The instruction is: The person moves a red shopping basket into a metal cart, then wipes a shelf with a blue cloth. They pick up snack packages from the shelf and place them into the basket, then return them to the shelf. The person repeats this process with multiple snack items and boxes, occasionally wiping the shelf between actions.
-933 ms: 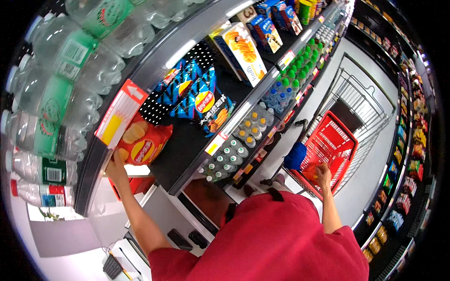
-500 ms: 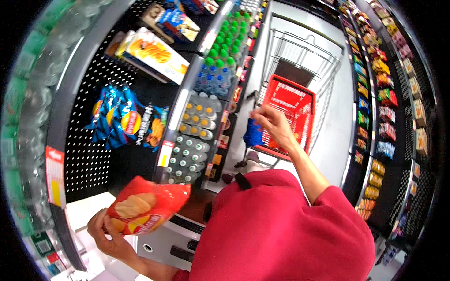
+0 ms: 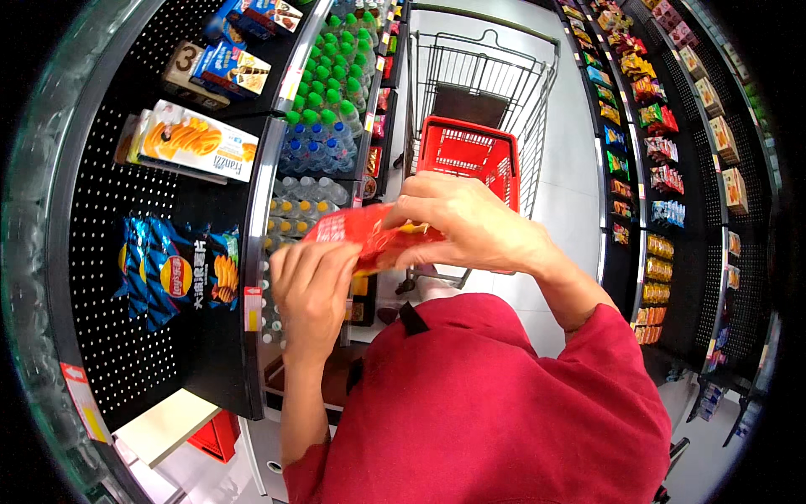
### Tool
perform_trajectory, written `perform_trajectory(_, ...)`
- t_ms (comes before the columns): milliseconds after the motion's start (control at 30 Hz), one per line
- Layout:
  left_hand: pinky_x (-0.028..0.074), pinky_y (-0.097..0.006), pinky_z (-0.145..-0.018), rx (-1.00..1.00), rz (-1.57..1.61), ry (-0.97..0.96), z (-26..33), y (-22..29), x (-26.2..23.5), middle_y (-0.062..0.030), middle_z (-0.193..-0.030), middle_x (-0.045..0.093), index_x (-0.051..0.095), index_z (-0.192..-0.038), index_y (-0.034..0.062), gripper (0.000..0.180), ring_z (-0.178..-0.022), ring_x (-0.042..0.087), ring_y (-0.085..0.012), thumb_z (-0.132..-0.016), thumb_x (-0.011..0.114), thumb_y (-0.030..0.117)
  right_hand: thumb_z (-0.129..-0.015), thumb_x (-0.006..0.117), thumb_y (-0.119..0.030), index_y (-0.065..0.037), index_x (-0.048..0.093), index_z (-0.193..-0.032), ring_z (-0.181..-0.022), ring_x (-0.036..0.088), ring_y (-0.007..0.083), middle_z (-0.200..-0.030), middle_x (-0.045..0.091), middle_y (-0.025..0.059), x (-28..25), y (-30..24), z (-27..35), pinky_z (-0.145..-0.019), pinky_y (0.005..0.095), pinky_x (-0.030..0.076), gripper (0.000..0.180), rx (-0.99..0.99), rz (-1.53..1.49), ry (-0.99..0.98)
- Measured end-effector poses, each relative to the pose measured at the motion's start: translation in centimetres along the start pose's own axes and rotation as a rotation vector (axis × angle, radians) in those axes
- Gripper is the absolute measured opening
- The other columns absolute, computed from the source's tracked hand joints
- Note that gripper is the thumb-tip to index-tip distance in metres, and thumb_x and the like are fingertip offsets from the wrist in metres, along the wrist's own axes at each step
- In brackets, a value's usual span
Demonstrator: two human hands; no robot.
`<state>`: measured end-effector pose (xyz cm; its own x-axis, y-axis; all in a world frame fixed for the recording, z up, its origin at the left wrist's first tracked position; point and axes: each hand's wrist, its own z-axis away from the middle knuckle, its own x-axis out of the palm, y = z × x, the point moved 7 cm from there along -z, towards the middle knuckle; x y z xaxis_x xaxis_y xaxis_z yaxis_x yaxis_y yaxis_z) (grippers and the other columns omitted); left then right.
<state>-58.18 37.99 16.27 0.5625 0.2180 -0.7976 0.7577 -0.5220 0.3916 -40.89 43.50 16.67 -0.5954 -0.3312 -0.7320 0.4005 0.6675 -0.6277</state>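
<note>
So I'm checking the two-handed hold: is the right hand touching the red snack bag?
Touching. The head view shows the right hand with its fingers wrapped over the red snack bag, no gap between them.

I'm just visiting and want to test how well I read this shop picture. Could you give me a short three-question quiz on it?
1. True or false: both hands grip the red snack bag.
2. What sits in the wire trolley ahead?
A. a red basket
B. a blue crate
C. a cardboard box
3. What colour are the caps on the bottles on the upper shelf to the left?

Key
1. True: the left hand holds its near end, the right hand its far end.
2. A, the red basket.
3. Green.
</note>
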Motion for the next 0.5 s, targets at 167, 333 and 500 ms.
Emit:
perform_trajectory(167, 0.044, -0.042, -0.092, 0.165, 0.062, -0.016, -5.2, 0.2, 4.8, -0.0049, -0.095, 0.068, 0.070, -0.099, 0.0076, 0.015, -0.094, 0.062, -0.0264, -0.084, 0.072, 0.006, -0.087, 0.073, -0.022, -0.007, 0.066, -0.104, -0.086, 0.062, 0.0318, -0.090, 0.058, 0.0109, 0.1, 4.4, 1.7, -0.073, 0.0421, 0.051, 0.023, 0.180, 0.197, -0.013)
perform_trajectory(333, 0.042, -0.045, -0.102, 0.232, 0.081, -0.027, -8.7, 0.4, 9.0, -0.0053, -0.104, 0.068, 0.071, -0.107, 0.0082, 0.022, -0.106, 0.062, -0.0266, -0.084, 0.072, 0.008, -0.091, 0.068, -0.020, -0.003, 0.063, -0.095, -0.084, 0.063, 0.0359, -0.091, 0.059, 0.0147, -0.8, 8.6, 4.3, -0.073, 0.0466, 0.052, 0.018, 0.320, 0.134, 0.141)
perform_trajectory(500, 0.041, -0.044, -0.101, 0.093, 0.101, 0.007, -8.0, -0.7, 10.7, -0.0082, -0.112, 0.067, 0.069, -0.116, 0.0097, 0.030, -0.108, 0.060, -0.0279, -0.087, 0.072, 0.009, -0.093, 0.066, -0.017, -0.001, 0.062, -0.099, -0.088, 0.063, 0.0393, -0.092, 0.062, 0.0195, 1.0, 13.9, 8.3, -0.076, 0.0460, 0.050, 0.018, 0.644, -0.008, 0.230)
